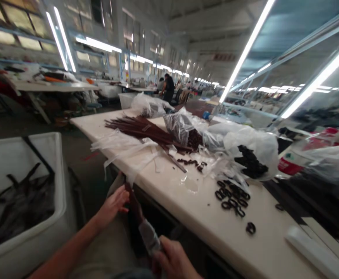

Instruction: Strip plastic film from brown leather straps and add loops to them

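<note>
Below the table's front edge I hold a dark brown strap (pixel 135 205), partly sleeved in clear plastic. My left hand (pixel 113 204) rests against its upper end, fingers lightly curled on it. My right hand (pixel 172 261) is closed round the plastic-wrapped lower end near the bottom of the view. A bundle of similar brown straps (pixel 146 131) lies on the pale table (pixel 204 217) beyond. Several dark rings (pixel 232 195) are scattered on the table to the right of my hands.
A white bin (pixel 41 232) holding dark straps stands at my left. Clear plastic bags (pixel 184 126) and a white bag with dark pieces (pixel 252 153) crowd the table's middle. A white bar (pixel 312 254) lies at the near right. A person (pixel 168 88) stands far down the hall.
</note>
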`<state>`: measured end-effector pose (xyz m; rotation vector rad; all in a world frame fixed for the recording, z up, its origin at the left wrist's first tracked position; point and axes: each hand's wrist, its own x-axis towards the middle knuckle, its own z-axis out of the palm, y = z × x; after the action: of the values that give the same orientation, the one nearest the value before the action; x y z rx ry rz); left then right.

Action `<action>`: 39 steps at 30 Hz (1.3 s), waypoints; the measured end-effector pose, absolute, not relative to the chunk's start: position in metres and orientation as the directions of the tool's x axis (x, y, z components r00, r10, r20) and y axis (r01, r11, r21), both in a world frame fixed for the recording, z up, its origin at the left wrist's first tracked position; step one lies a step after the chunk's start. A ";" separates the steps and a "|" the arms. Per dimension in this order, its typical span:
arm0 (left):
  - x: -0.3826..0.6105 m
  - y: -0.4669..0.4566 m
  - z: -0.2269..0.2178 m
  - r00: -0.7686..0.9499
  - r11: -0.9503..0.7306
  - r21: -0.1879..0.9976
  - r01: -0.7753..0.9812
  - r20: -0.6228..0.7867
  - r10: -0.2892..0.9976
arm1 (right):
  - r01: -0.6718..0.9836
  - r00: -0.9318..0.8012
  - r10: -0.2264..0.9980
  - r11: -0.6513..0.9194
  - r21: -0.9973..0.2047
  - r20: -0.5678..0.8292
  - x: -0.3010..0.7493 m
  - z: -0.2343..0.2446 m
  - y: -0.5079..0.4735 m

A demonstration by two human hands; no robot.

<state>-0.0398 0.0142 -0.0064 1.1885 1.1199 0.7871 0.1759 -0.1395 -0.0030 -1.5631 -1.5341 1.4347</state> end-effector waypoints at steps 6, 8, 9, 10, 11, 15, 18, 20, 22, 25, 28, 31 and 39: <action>-0.039 0.010 0.005 0.428 0.392 0.918 -0.062 -0.330 0.841 | 0.361 -0.295 0.922 -0.136 -0.922 -0.252 0.192 -0.010 -0.149; -0.037 0.007 0.004 0.408 0.440 0.890 -0.116 -0.361 0.839 | 0.339 -0.334 0.901 -0.159 -0.927 -0.277 0.196 -0.010 -0.151; -0.037 0.006 0.004 0.401 0.445 0.888 -0.118 -0.368 0.839 | 0.319 -0.352 0.888 -0.185 -0.930 -0.297 0.197 -0.011 -0.153; -0.037 0.006 0.004 0.390 0.438 0.892 -0.112 -0.366 0.845 | 0.295 -0.363 0.873 -0.224 -0.929 -0.325 0.200 -0.013 -0.155; -0.037 0.007 0.004 0.372 0.424 0.899 -0.107 -0.359 0.856 | 0.269 -0.370 0.856 -0.273 -0.923 -0.361 0.203 -0.015 -0.157; -0.043 0.009 0.002 0.293 0.436 0.891 -0.123 -0.387 0.874 | 0.249 -0.362 0.785 -0.438 -0.864 -0.503 0.228 -0.024 -0.165; -0.043 0.002 -0.003 0.300 0.506 0.856 -0.103 -0.459 0.837 | 0.425 -0.247 0.848 -0.341 -0.839 -0.470 0.246 -0.027 -0.168; -0.035 -0.009 -0.010 0.324 0.557 0.826 -0.087 -0.505 0.800 | 0.546 -0.146 0.921 -0.229 -0.806 -0.361 0.246 -0.026 -0.165; -0.023 -0.022 -0.016 0.357 0.601 0.796 -0.077 -0.541 0.762 | 0.597 -0.078 0.971 -0.138 -0.790 -0.228 0.234 -0.024 -0.159; -0.001 -0.044 -0.022 0.424 0.646 0.761 -0.066 -0.564 0.708 | 0.594 -0.030 0.999 -0.012 -0.805 -0.036 0.204 -0.024 -0.144; 0.015 -0.058 -0.024 0.465 0.649 0.757 -0.078 -0.548 0.695 | 0.616 0.011 0.995 0.073 -0.784 0.101 0.179 -0.029 -0.130; 0.018 -0.062 -0.025 0.470 0.630 0.768 -0.117 -0.516 0.716 | 0.623 0.047 0.987 0.091 -0.777 0.153 0.171 -0.036 -0.123; 0.000 -0.051 -0.027 0.454 0.603 0.797 -0.033 -0.526 0.719 | 0.506 0.121 0.980 0.075 -0.859 0.157 0.179 -0.045 -0.127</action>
<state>-0.0004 -0.0506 -0.0269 0.8081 1.0017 0.5320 0.1792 -0.1267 -0.0447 -1.5508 -1.5036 0.7056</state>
